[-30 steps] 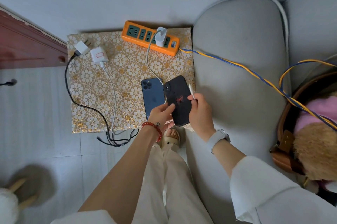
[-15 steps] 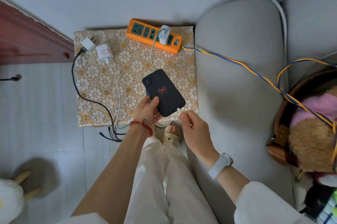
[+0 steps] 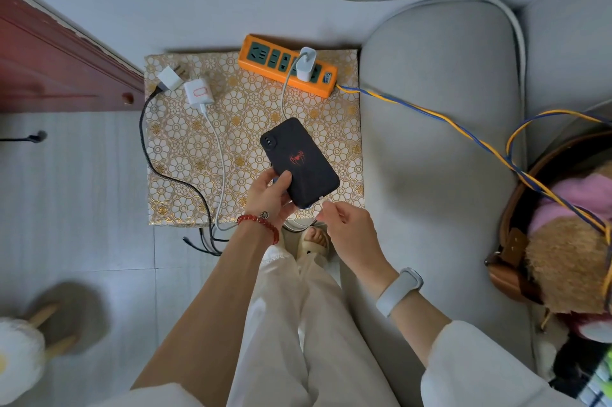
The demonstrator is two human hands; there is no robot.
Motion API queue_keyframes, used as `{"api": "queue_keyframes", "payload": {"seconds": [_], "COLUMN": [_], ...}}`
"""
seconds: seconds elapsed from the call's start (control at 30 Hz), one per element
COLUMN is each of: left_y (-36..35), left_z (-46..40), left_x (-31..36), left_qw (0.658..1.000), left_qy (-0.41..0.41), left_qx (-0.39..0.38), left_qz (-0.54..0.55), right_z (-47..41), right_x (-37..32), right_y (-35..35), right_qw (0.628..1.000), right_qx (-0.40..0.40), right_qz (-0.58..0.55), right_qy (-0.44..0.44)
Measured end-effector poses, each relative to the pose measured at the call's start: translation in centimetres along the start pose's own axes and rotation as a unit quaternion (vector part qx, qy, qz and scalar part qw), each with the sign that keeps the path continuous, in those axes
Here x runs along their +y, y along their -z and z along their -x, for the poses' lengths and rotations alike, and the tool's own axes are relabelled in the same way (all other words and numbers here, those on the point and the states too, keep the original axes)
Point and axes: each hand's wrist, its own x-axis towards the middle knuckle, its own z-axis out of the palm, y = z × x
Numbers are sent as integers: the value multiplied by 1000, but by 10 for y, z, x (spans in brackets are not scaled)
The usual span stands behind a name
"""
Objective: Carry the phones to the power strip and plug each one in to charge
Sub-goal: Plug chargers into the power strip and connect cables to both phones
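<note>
Black phone [image 3: 299, 163], spider-logo case, back up, held tilted above the near edge of the patterned mat [image 3: 185, 155]. Left hand [image 3: 270, 196] grips its lower corner, thumb on the back, fingers curled beneath, presumably to steady the port end. Right hand [image 3: 344, 224] sits just beside that end, fingertips pinching what looks like the white cable's connector; actual seating in the port is too small to tell. White cable [image 3: 284, 98] runs up to a white charger [image 3: 305, 64] already seated in the orange power strip [image 3: 287, 65] at the mat's far edge. Two more chargers [image 3: 185, 88] lie unplugged at the mat's left. A sliver of blue under the phone may be a second phone.
</note>
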Motion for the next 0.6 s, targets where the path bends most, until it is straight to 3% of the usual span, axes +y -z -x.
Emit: {"api": "queue_keyframes", "payload": {"seconds": [0.5, 0.6], "left_y": [1, -1], "left_z": [1, -5], "left_x": [-13, -18], "left_qw": [989, 984], "left_qy": [28, 44], "left_qx": [15, 3], "left_qz": [-141, -174], "right_z": [9, 4], "right_x": [11, 11], "right_y": [-10, 2], "right_qw": [997, 990], "right_qx": [0, -33], "right_qz": [14, 97], "right_qy": [-74, -91]}}
